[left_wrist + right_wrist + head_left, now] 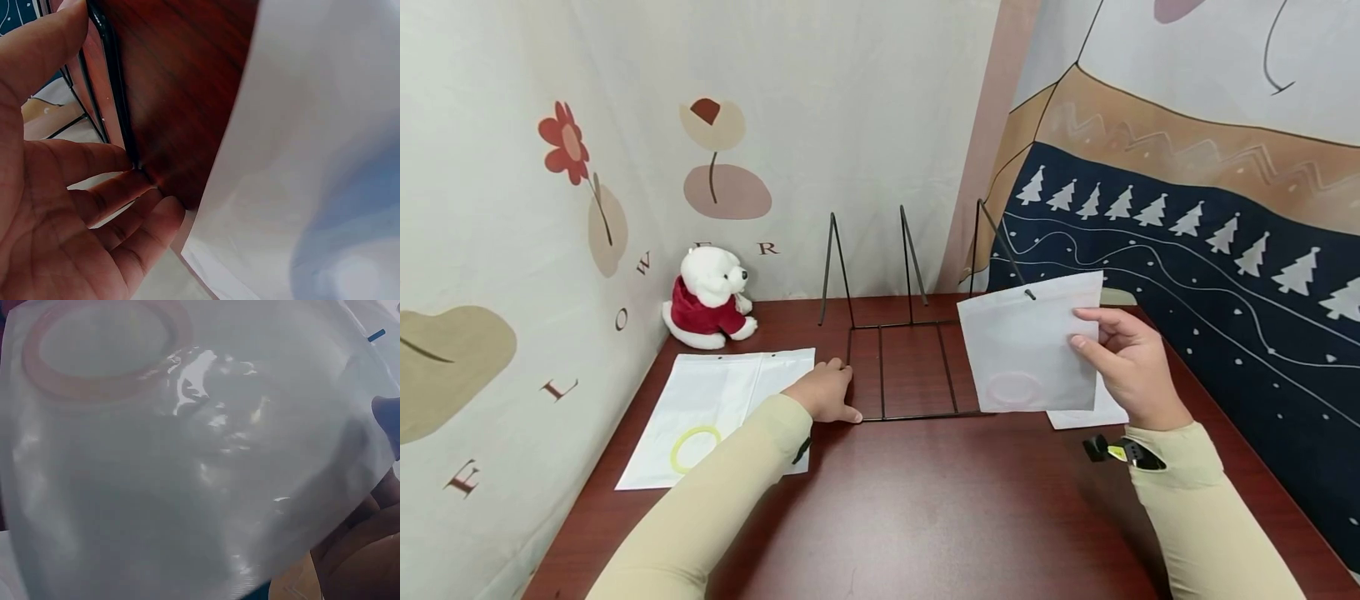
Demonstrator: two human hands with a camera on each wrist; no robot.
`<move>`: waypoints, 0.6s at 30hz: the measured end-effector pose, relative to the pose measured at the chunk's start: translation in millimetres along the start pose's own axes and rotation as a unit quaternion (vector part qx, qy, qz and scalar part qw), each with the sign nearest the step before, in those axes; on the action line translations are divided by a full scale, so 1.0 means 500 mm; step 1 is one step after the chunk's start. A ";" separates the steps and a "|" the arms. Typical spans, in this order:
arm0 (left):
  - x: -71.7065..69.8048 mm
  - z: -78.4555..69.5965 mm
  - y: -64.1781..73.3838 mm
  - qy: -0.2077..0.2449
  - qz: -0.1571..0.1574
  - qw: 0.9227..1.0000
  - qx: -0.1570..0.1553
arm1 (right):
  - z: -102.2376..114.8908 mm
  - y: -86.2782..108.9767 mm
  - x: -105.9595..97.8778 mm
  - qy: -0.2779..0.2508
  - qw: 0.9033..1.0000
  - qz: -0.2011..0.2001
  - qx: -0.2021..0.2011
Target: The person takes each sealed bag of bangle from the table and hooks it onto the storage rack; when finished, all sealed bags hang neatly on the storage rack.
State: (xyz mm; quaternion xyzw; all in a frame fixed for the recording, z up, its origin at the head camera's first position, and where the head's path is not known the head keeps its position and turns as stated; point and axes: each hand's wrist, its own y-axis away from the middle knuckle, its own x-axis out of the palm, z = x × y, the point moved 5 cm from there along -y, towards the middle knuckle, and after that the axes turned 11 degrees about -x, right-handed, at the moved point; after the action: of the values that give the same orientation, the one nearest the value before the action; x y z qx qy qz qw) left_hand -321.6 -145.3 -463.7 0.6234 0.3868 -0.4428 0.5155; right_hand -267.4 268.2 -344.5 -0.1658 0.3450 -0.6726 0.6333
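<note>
My right hand (1127, 358) pinches the right edge of a white translucent bag (1037, 358) between thumb and fingers. A pale pink ring (106, 387) shows through the plastic near its bottom. At the bag's top edge, the tip of the right prong (1028, 293) of a black wire rack (917, 417) pokes out on the near side. My left hand (827, 392) holds the rack at its front left corner, thumb and fingertips against the rod (122, 100). Beside that hand lies another white bag (655, 425) with a yellow-green ring (677, 454), partly under my left forearm.
A white plush bear (707, 279) in a red coat sits at the table's back left. Another white bag (1075, 418) lies on the right, mostly hidden behind the raised one. The rack's left (829, 258) and middle prongs (910, 250) stick up bare. Printed curtains hang behind the brown table (925, 517).
</note>
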 end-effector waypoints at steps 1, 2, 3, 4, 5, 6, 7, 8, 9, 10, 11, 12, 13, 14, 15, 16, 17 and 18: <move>0.000 0.000 0.000 0.000 0.000 1.000 0.000 | 0.001 -0.002 0.002 0.002 1.000 0.002 -0.002; 0.000 0.000 0.001 0.001 0.001 1.000 -0.001 | 0.004 -0.005 0.003 0.006 1.000 0.004 -0.005; 0.000 0.000 0.001 0.002 0.000 1.000 -0.001 | 0.006 -0.007 0.005 0.006 1.000 0.005 -0.008; 0.001 0.000 0.001 0.002 0.000 1.000 -0.002 | 0.008 -0.010 0.006 0.003 1.000 0.005 -0.012; 0.001 0.000 0.001 0.003 -0.001 1.000 -0.002 | 0.010 -0.014 0.007 -0.003 1.000 0.005 -0.015; 0.001 0.001 0.001 0.004 -0.001 1.000 -0.002 | 0.013 -0.017 0.008 -0.011 1.000 0.006 -0.019; 0.002 0.001 0.001 0.004 -0.001 1.000 -0.003 | 0.015 -0.020 0.009 -0.016 1.000 0.005 -0.023; 0.002 0.001 0.001 0.004 -0.001 1.000 -0.003 | 0.018 -0.023 0.010 -0.020 0.999 0.005 -0.027; 0.003 0.001 0.000 0.004 -0.001 1.000 -0.003 | 0.021 -0.026 0.010 -0.024 0.999 0.005 -0.030; 0.003 0.001 0.000 0.003 -0.001 1.000 -0.004 | 0.024 -0.029 0.011 -0.025 0.999 0.006 -0.036; 0.004 0.001 0.000 0.003 0.000 1.000 -0.004 | 0.026 -0.031 0.011 -0.024 0.999 0.007 -0.040; 0.005 0.001 -0.001 0.002 0.001 1.000 -0.004 | 0.029 -0.033 0.012 -0.022 0.999 0.010 -0.046; 0.005 0.001 -0.002 0.000 0.002 1.000 -0.004 | 0.032 -0.035 0.012 -0.021 0.998 0.010 -0.050; 0.006 0.001 -0.002 -0.001 0.003 1.000 -0.005 | 0.035 -0.037 0.013 -0.021 0.998 0.012 -0.055; 0.007 0.002 -0.003 -0.002 0.003 1.000 -0.005 | 0.037 -0.039 0.013 -0.020 0.998 0.015 -0.060; 0.007 0.002 -0.004 -0.002 0.002 1.000 -0.005 | 0.040 -0.042 0.014 -0.017 0.998 0.016 -0.063; 0.007 0.002 -0.004 -0.002 0.002 1.000 -0.005 | 0.043 -0.045 0.015 -0.015 0.998 0.017 -0.064; 0.007 0.002 -0.004 -0.002 0.001 1.000 -0.005 | 0.045 -0.047 0.016 -0.010 0.998 0.018 -0.066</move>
State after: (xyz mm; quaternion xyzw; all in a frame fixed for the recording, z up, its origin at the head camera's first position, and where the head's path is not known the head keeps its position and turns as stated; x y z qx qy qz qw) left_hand -322.6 -146.0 -467.6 0.6205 0.3869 -0.4415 0.5199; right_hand -271.0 253.9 -314.1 -0.2082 0.3851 -0.6351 0.6364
